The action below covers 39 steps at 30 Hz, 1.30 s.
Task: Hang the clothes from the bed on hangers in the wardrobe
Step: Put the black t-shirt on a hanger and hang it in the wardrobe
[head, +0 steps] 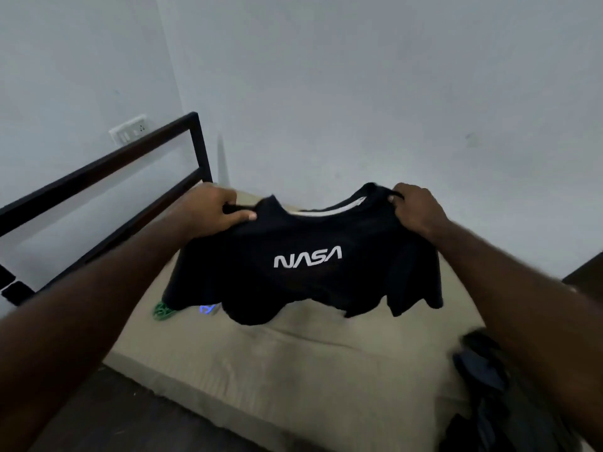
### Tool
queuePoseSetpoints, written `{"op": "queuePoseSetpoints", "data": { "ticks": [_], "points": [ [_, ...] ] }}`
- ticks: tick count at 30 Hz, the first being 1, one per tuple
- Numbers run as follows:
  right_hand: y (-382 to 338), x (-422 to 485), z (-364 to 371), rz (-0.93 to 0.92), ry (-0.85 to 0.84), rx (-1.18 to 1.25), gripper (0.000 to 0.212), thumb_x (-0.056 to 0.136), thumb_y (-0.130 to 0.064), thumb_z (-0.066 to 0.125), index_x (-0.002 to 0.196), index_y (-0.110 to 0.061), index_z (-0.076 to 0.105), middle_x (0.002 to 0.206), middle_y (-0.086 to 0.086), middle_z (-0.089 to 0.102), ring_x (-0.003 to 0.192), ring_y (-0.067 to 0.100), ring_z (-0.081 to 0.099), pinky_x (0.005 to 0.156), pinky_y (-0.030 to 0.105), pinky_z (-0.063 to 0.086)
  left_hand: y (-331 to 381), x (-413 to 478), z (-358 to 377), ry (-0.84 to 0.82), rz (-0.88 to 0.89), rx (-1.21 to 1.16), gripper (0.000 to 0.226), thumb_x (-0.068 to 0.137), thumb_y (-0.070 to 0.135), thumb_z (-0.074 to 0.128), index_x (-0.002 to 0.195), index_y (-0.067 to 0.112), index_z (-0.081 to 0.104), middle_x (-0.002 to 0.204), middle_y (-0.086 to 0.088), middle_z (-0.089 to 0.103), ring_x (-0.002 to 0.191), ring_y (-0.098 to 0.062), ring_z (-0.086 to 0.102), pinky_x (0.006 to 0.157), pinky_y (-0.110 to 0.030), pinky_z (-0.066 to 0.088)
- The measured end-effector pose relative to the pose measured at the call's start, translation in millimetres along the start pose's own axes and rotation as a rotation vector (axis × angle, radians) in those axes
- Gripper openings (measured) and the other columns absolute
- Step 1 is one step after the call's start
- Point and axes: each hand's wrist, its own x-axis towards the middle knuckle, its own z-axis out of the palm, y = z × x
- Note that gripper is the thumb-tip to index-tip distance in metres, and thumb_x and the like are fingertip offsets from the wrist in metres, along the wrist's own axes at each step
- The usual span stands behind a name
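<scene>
A person holds a black T-shirt (306, 278) with white "NASA" lettering spread in the air above the bed (293, 370). The left hand (217, 210) pinches one shoulder of the shirt and the right hand (416, 212) grips the other, both with fingers curled into the cloth. On the bed, under the shirt's left edge, lies a green item (163, 312). A heap of dark clothes (489, 386) sits at the bed's right side. A black frame (98, 177) stands at the bed's left.
</scene>
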Motion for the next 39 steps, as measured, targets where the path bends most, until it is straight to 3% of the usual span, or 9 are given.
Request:
{"op": "queuePoseSetpoints", "data": {
  "ticks": [2,5,10,12,14,17,28,33,39],
  "points": [
    [5,-8,1,0.002,-0.028,-0.080,0.012,0.099,-0.028,0.046,0.096,-0.020,0.055,0.103,0.016,0.065,0.096,0.036,0.059,0.076,0.039,0.045,-5,-1,2,-0.047,0.018,0.075,0.052,0.084,0.066,0.052,0.070,0.016,0.055,0.066,-0.008,0.058,0.073,-0.033,0.061,0.067,-0.038,0.051],
    [-2,-19,-12,-0.011,0.179,-0.125,0.021,0.102,-0.027,0.039,0.108,-0.009,0.048,0.097,0.024,0.063,0.086,0.041,0.059,0.067,0.038,0.037,-7,-2,-5,0.288,-0.104,-0.062,0.051,0.092,0.055,0.053,0.078,0.006,0.056,0.069,-0.019,0.060,0.069,-0.038,0.060,0.061,-0.040,0.047],
    [-2,-71,-14,-0.102,0.342,-0.063,0.023,0.102,-0.025,0.035,0.112,-0.007,0.046,0.080,0.021,0.062,0.070,0.040,0.057,0.063,0.040,0.038,15,-35,-6,0.376,-0.117,-0.213,0.060,0.081,0.072,0.050,0.078,0.011,0.049,0.067,-0.015,0.058,0.065,-0.034,0.058,0.059,-0.040,0.044],
    [14,-113,18,-0.171,0.179,-0.094,0.027,0.102,-0.031,0.035,0.111,-0.009,0.048,0.081,0.023,0.064,0.074,0.043,0.061,0.062,0.040,0.039,32,-76,22,0.104,-0.130,-0.290,0.061,0.073,0.071,0.064,0.094,0.015,0.055,0.078,-0.008,0.064,0.073,-0.029,0.061,0.065,-0.038,0.047],
    [41,-166,61,-0.187,-0.218,-0.173,0.025,0.103,-0.033,0.036,0.113,-0.014,0.048,0.096,0.021,0.066,0.087,0.040,0.062,0.070,0.042,0.044,51,-130,65,-0.318,-0.084,-0.233,0.058,0.073,0.062,0.072,0.105,0.016,0.059,0.085,-0.006,0.065,0.084,-0.028,0.064,0.070,-0.033,0.045],
    [86,-254,110,-0.148,-0.633,-0.174,0.013,0.101,-0.033,0.041,0.099,-0.023,0.049,0.106,0.010,0.065,0.099,0.031,0.062,0.081,0.041,0.048,77,-220,135,-0.716,-0.146,-0.114,0.044,0.081,0.051,0.065,0.100,0.012,0.068,0.099,-0.012,0.070,0.097,-0.029,0.065,0.078,-0.032,0.045],
    [155,-358,115,-0.083,-1.118,-0.185,0.028,0.098,-0.021,0.054,0.112,0.001,0.064,0.120,0.018,0.060,0.110,0.027,0.056,0.081,0.027,0.036,141,-342,174,-1.025,-0.418,-0.075,0.026,0.090,0.016,0.058,0.110,0.008,0.071,0.109,-0.008,0.070,0.101,-0.023,0.065,0.084,-0.026,0.047],
    [133,-288,62,-0.125,-0.928,-0.285,0.030,0.098,-0.023,0.053,0.115,0.000,0.065,0.121,0.020,0.062,0.110,0.030,0.059,0.083,0.028,0.042,145,-271,118,-0.836,-0.446,0.034,0.021,0.089,0.018,0.061,0.100,0.004,0.071,0.104,-0.016,0.069,0.102,-0.029,0.064,0.080,-0.029,0.046],
    [99,-223,-27,0.103,-0.294,-0.072,0.016,0.094,-0.024,0.053,0.090,-0.013,0.065,0.099,0.015,0.068,0.091,0.034,0.065,0.072,0.034,0.048,185,-196,21,-0.194,-0.642,0.321,0.022,0.091,0.023,0.057,0.106,0.010,0.066,0.110,-0.014,0.062,0.102,-0.037,0.061,0.081,-0.038,0.047]
  ]
}}
